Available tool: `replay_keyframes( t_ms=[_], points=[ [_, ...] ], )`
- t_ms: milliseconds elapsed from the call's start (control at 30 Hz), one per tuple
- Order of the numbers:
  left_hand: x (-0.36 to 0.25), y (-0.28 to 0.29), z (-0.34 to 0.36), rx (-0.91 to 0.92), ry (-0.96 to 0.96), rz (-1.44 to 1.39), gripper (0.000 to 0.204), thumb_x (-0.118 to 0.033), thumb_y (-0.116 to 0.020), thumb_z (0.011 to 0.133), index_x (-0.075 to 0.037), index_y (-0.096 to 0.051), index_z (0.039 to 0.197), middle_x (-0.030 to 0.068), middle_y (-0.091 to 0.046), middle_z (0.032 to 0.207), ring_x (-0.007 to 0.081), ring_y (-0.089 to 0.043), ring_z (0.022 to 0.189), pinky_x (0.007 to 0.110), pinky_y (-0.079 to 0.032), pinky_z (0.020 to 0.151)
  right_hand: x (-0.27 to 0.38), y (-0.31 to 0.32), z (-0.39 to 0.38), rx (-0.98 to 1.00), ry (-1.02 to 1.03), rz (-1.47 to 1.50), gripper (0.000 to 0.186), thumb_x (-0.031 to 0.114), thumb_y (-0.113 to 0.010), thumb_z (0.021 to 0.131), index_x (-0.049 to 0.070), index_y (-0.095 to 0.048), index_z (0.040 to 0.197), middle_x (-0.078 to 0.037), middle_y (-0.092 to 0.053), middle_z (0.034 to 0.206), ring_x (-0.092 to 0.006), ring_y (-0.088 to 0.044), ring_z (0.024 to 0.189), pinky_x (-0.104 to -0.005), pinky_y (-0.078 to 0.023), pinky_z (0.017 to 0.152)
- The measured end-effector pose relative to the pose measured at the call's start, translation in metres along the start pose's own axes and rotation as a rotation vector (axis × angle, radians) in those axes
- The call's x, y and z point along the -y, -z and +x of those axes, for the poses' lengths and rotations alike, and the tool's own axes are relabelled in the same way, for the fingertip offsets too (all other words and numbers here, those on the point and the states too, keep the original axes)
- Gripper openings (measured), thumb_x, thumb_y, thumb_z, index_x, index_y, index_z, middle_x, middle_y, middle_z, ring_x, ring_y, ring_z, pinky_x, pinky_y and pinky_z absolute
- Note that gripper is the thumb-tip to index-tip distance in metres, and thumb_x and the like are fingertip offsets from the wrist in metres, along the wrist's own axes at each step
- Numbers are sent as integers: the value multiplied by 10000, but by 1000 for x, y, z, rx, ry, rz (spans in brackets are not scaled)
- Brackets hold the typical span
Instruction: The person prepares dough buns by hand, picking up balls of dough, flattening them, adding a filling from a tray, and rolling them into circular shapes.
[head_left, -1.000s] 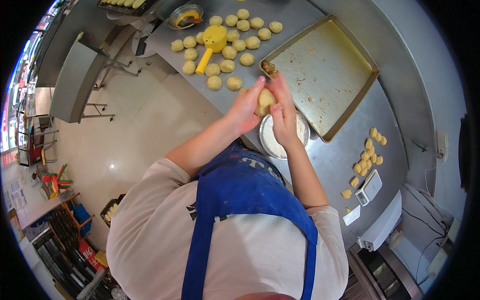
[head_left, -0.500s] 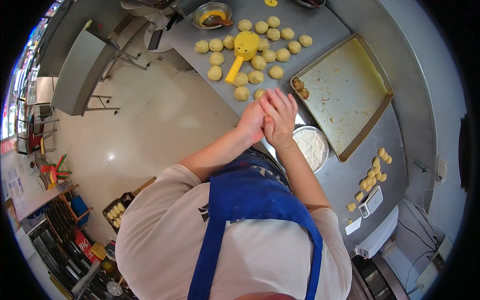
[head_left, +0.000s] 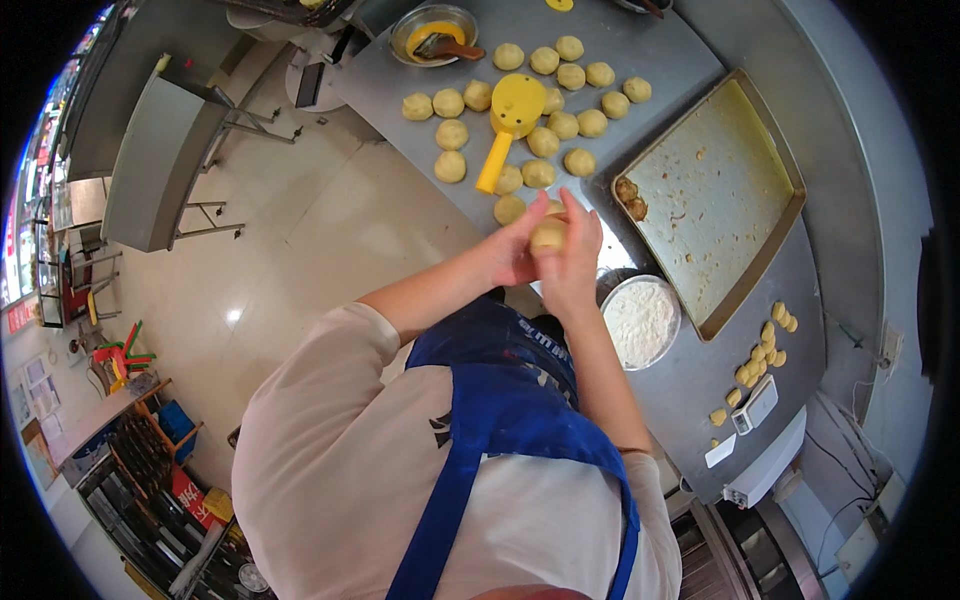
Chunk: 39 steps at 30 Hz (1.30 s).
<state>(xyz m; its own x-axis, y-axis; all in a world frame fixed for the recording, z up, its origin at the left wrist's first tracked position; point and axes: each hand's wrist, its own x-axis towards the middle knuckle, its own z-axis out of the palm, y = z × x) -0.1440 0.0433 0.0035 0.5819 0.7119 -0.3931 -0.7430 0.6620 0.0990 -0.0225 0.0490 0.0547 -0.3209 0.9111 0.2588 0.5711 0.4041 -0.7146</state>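
Note:
My left hand (head_left: 515,245) and my right hand (head_left: 575,255) are cupped together round a pale yellow dough ball (head_left: 548,235), with fingers curved upward. Just beyond them, several similar round dough balls (head_left: 537,174) rest on the steel table (head_left: 400,80), around a yellow plastic tool with a long handle (head_left: 518,105). Right of my hands stands a metal bowl of white powder (head_left: 640,322), and above that a shallow metal tray (head_left: 705,180) with brown, clumped bits in its left corner.
A steel bowl (head_left: 433,37) holds a wooden-handled utensil. Small dough pieces (head_left: 770,340) lie near a white scale (head_left: 755,405) at the right, beside the wall (head_left: 890,250). A grey stand (head_left: 165,170) is on the tiled floor (head_left: 300,220) at left, with cluttered racks (head_left: 150,480) at lower left.
My hands opened from clasped, half a second ago, to show the dough ball between them again. The table and its contents have shifted right and down in view since a second ago.

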Motion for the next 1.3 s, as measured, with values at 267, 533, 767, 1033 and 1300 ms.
replay_keyframes(
  t_ms=[267, 533, 767, 1033, 1300],
  points=[
    [-207, 86, -21, -708, -1391, 742, 290, -172, -637, 882, -9, -568, 1113, 79, -627, 1034, 143, -555, 954, 282, -449, 862, -104, 47, -120, -70, -291, -396, 533, 225, -597, 864, -11, -467, 1324, -207, -481, 1367, -343, -441, 1279, -518, -258, 1086],
    [-198, 84, 20, -1178, -1426, 1569, 435, -298, -554, 932, 61, -551, 1178, 181, -602, 1147, 288, -549, 1047, 379, -415, 945, -144, 80, -231, 171, -328, -614, 498, 354, -600, 864, -2, -550, 1208, -166, -556, 1272, -304, -497, 1220, -468, -315, 1076],
    [89, -7, 87, -119, -149, 646, 347, -293, -509, 970, -25, -552, 1187, 86, -596, 1154, 178, -540, 1092, 330, -419, 961, -134, 104, -217, -120, -263, -340, 448, 246, -637, 815, 15, -581, 1194, -180, -594, 1223, -315, -552, 1154, -451, -378, 1027],
    [187, -71, 135, -89, 458, -189, 654, -451, -352, 990, 53, -325, 1405, 193, -390, 1452, 370, -325, 1369, 474, -241, 1138, -176, 185, -189, -170, 194, 7, 216, 122, -693, 722, 60, -695, 930, -97, -692, 954, -283, -646, 921, -406, -477, 896],
    [217, -102, 125, -326, 91, 98, 543, -406, -373, 994, -13, -412, 1367, 145, -470, 1398, 335, -414, 1320, 436, -325, 1100, -450, 384, -148, -284, -372, -635, 283, 220, -595, 837, 65, -667, 1063, -173, -686, 905, -356, -646, 818, -439, -504, 786]
  ],
)
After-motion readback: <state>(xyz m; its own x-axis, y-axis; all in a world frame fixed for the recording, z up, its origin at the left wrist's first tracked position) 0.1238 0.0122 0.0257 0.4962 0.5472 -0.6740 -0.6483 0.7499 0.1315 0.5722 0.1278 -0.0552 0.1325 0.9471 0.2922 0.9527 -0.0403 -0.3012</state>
